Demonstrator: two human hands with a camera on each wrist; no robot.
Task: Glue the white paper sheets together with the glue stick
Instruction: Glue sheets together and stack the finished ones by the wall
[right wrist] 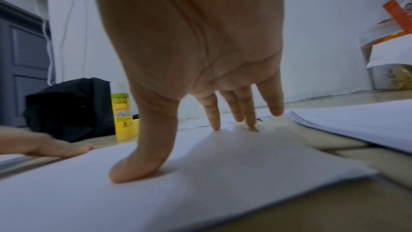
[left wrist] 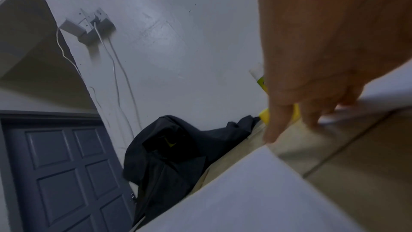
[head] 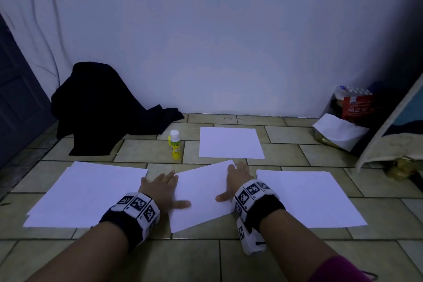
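Both grips flat and spread: left hand (head: 160,186) and right hand (head: 237,179) press the skewed middle sheet (head: 201,197) between them on the floor. Thin, limp and probably slippery on tile, so lift by an edge. Beyond the fingertips, the glue stick (head: 175,144) stands capped, rigid, easy to pinch round its barrel.

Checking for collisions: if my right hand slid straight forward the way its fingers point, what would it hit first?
Probably the far paper sheet: the right hand points its fingers up-floor toward that sheet's near edge. The glue stick stands well off to the left.
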